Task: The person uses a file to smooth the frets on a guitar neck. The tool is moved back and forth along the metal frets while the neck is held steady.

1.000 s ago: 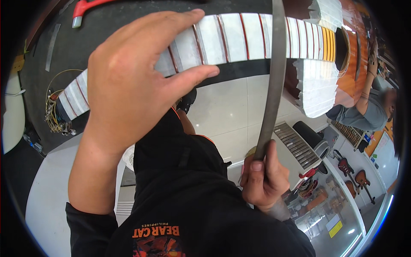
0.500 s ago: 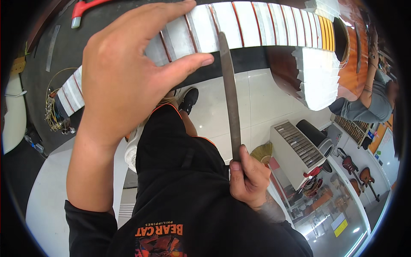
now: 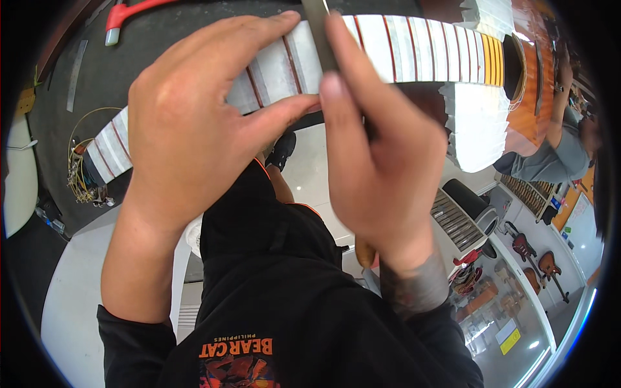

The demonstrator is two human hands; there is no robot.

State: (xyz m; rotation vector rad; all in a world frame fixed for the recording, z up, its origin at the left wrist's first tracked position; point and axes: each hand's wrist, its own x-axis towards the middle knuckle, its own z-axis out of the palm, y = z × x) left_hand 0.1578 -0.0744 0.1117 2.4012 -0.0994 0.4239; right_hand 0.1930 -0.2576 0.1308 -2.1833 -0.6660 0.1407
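File (image 3: 318, 39) points away from the person, its long axis running from near to far with a lean to the left as it goes. It crosses the guitar neck (image 3: 401, 58) at a steep angle. The guitar neck lies beyond the person's body and runs from left to right, its left end nearer than its right.

The right hand (image 3: 388, 149) is clamped on the file, the thumb on the left side of the blade and the index finger stretched along the right; the hand is slightly blurred. The left hand (image 3: 187, 110) is clasped across the guitar neck just left of the blade, the thumb along the near edge and the index finger at the far edge, spread wide with the guitar neck between them. Whether the blade touches the surface under it, I cannot tell.

Nearest is the file's rounded wooden handle (image 3: 365, 253), partly hidden below the right hand; the blade is long, flat and dull grey. The guitar neck is covered in white strips divided by thin reddish-brown frets, closer together toward the right, with a yellow section (image 3: 493, 61) at that end.

A tangle of strings (image 3: 84, 178) gathers at the left end. On the right, white masking (image 3: 479, 126) hangs over the near side of the glossy orange-brown guitar body (image 3: 533, 123). At the far left a red hammer (image 3: 132, 11) with a pale tip lies on a dark surface (image 3: 58, 123).
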